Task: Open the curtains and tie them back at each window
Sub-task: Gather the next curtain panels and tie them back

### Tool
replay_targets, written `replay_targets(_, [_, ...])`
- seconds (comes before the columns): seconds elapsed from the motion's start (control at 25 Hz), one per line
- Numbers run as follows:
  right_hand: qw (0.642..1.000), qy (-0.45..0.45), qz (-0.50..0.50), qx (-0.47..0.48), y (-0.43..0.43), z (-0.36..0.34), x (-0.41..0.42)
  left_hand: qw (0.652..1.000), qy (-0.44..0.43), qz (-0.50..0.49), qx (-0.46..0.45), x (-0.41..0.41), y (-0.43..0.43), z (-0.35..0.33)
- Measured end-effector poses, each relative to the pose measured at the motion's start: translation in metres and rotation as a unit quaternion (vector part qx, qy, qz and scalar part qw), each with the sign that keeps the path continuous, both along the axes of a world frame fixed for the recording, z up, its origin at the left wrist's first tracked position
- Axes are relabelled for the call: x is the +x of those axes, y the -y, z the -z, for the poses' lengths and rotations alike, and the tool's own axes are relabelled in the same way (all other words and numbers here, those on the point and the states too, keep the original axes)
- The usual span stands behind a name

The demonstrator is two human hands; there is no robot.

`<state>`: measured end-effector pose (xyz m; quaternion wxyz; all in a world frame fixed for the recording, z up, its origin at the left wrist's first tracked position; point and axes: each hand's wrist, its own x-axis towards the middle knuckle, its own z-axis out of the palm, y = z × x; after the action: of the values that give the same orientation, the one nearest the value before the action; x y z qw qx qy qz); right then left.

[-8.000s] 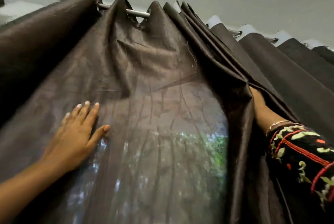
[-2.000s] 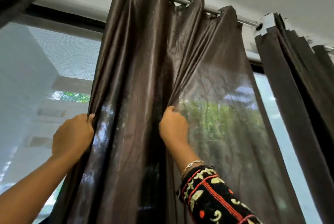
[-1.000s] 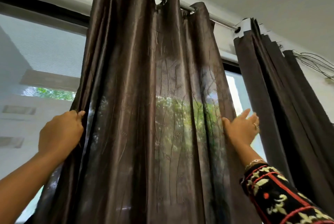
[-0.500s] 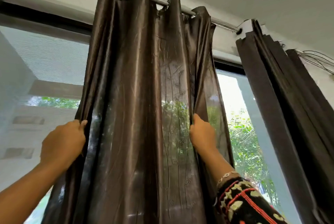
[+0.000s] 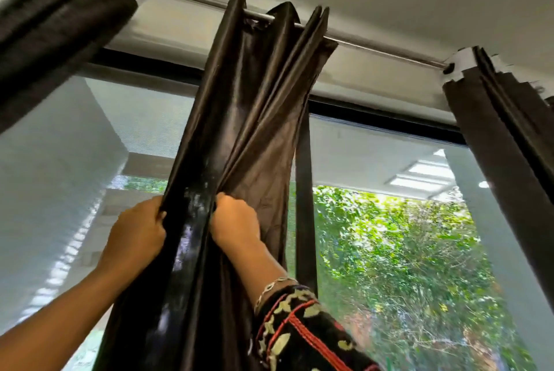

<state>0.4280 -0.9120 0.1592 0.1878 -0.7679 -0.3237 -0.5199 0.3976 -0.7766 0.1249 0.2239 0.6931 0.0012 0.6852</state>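
Note:
A shiny dark brown curtain hangs from a metal rod, bunched into narrow folds in the middle of the window. My left hand grips its left edge at about chest height. My right hand grips the folds on its right side, fingers curled into the cloth. The two hands are close together with the gathered cloth between them. The lower part of the curtain runs out of view at the bottom.
A second dark curtain hangs bunched at the right end of the rod, and another dark curtain crosses the top left corner. A black window frame post stands behind the curtain. Glass with green trees shows to the right.
The curtain has been pushed together from spread wide into a narrow bunch. My right hand moved left, close to my left hand, and more bare window shows on both sides.

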Motion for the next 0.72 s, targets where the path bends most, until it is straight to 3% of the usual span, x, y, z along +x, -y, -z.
replay_targets(0.24, [0.991,0.002,-0.124,-0.058,-0.071,-0.004,-0.048,0.997,0.010,0.078,-0.003,-0.032,-0.027,0.009])
replay_targets(0.36, [0.988,0.018,-0.154,-0.016,-0.063,0.004,-0.047,0.994,0.017,0.106,0.015,-0.038,-0.023,0.015])
replay_targets(0.48, [0.993,0.044,-0.083,0.074,-0.039,0.021,-0.029,0.991,-0.009,0.119,0.057,-0.030,-0.003,0.024])
replay_targets(0.6, [0.988,-0.005,-0.025,0.153,-0.006,0.034,-0.009,0.986,-0.026,0.136,0.089,-0.012,0.017,0.031])
replay_targets(0.72, [0.987,-0.044,-0.014,0.151,0.033,0.044,0.010,0.982,-0.055,0.156,0.087,0.011,0.045,0.032])
